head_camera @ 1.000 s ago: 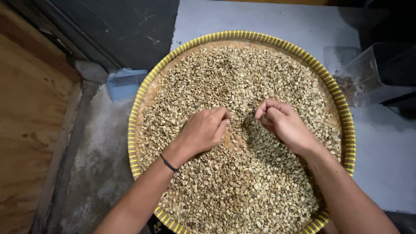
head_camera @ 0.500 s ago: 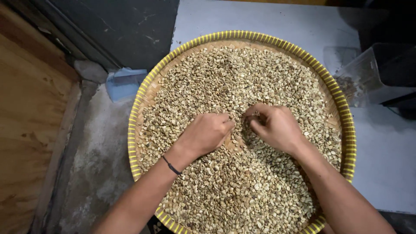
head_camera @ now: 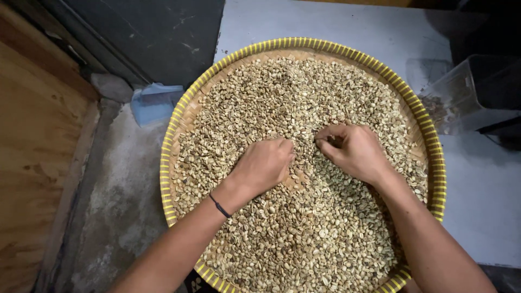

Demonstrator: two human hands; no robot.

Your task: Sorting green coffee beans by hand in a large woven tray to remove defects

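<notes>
- We are looking down at a round woven tray (head_camera: 169, 163) with a yellow rim, lying on a pale grey surface (head_camera: 477, 190); part of the tray is jutting past that surface's left edge.
- Pale beans (head_camera: 304, 97) are covering nearly the whole tray in a loose layer, from the far rim to the near rim.
- We are resting our left hand (head_camera: 264, 164) on the beans near the middle of the tray, palm down, fingers curled under into a loose fist; whether any beans are caught inside it, we cannot tell.
- A thin dark band (head_camera: 220, 206) is circling the left wrist.
- We are holding our right hand (head_camera: 353, 151) just beside the left one, also on the beans, with thumb and fingertips drawn close together in a narrow pinch at the bean layer; what is sitting between them is too small to tell.
- The two hands are lying near each other but apart, with a narrow strip of beans and bare weave showing between them.
- A clear plastic tub (head_camera: 467, 92) is standing on the grey surface to the right of the tray, close to the rim, with dark bits lying at its bottom.
- A light blue scrap (head_camera: 154, 102) is lying on the rough floor to the left of the tray, below a dark wall panel (head_camera: 146, 38).
- Bare wooden boarding (head_camera: 32, 152) is filling the left edge of the view.
</notes>
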